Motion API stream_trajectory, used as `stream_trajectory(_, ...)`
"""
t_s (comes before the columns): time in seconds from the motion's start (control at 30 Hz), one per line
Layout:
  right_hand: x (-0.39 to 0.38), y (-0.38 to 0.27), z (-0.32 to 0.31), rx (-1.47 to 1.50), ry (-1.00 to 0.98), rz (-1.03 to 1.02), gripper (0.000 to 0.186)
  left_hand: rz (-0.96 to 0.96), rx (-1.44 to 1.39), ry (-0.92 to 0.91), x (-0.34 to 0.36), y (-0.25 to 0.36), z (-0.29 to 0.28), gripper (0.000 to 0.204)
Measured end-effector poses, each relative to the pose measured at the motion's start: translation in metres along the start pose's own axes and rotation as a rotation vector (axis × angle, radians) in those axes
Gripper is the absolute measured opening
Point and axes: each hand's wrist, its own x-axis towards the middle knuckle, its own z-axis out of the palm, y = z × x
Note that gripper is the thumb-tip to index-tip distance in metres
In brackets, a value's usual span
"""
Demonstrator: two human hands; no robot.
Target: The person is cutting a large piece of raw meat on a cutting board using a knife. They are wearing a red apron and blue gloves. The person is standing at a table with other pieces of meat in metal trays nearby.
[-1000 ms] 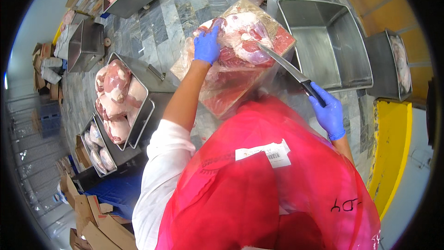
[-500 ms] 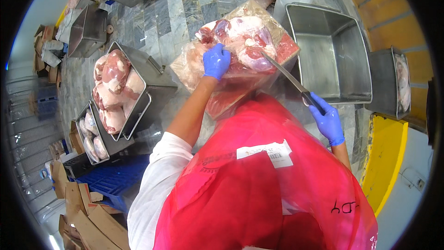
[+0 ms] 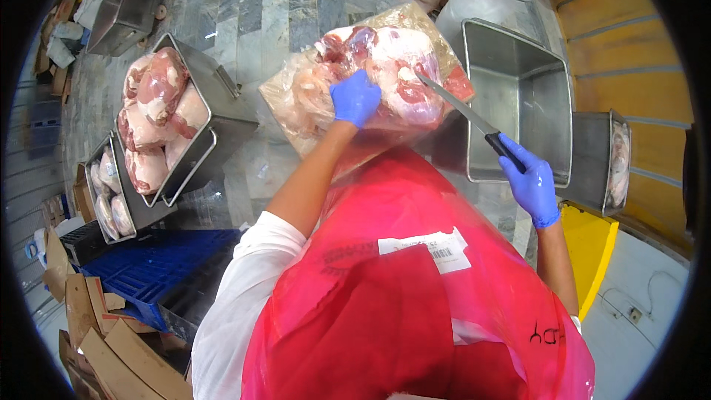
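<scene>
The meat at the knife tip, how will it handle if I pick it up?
The meat looks glossy and wet, so it's probably slippery. Its uneven, soft-looking lobes suggest it may flop. It's thick and wider than the left hand, so likely heavy.

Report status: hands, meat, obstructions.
Blue-gloved right hand holding black-handled steel knife, tip at red-and-white raw meat. Blue-gloved left hand at meat, grip unclear. Nothing visibly blocking knife.

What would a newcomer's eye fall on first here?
The red apron fills the lower middle. Above it, a piece of meat lies on a plastic-covered surface, the left hand at its near side and the right hand holding a long knife pointed toward it. On the left, a metal bin is heaped with meat pieces.
</scene>
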Motion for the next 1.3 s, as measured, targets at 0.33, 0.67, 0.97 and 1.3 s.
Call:
stream_trajectory(0.33, 0.0, 0.0, 0.005, 0.12, -0.042, 0.062, 0.042, -0.311, -1.186, 0.046, 0.03, -0.015, -0.017, 0.012)
stream_trajectory(0.67, 0.032, -0.068, -0.051, -0.319, -0.004, -0.197, 0.042, 0.134, 0.041, 0.251, -0.008, -0.024, 0.002, 0.015)
stream_trajectory(0.97, 0.138, -0.162, -0.039, -0.791, -0.176, -0.612, 0.029, 0.222, -0.025, 0.399, -0.003, -0.029, 0.014, 0.009)
stream_trajectory(1.3, 0.241, -0.268, -0.032, -0.976, -0.523, -0.768, 0.023, 0.302, -0.112, 0.396, -0.006, -0.034, 0.012, 0.005)
